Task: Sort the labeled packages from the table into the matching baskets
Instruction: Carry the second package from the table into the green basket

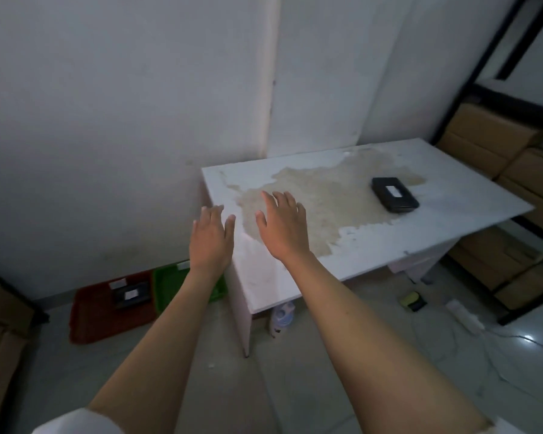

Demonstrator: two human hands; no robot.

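Note:
One black package (pixel 394 194) with a white label lies flat on the far right part of the white table (pixel 452 195). On the floor left of the table stand a red basket (pixel 85 317) and a green basket (pixel 170 286). Another black labeled package (pixel 131 295) lies inside the red basket. My left hand (pixel 212 239) hovers at the table's left corner, fingers spread, empty. My right hand (pixel 281 227) is stretched over the stained tabletop, fingers apart, holding nothing, well left of the package.
Cardboard boxes (pixel 489 142) fill a black shelf right of the table. A water bottle (pixel 282 317) stands under the table by its leg. Small items and a cable lie on the tiled floor at the right. More boxes sit at the left edge.

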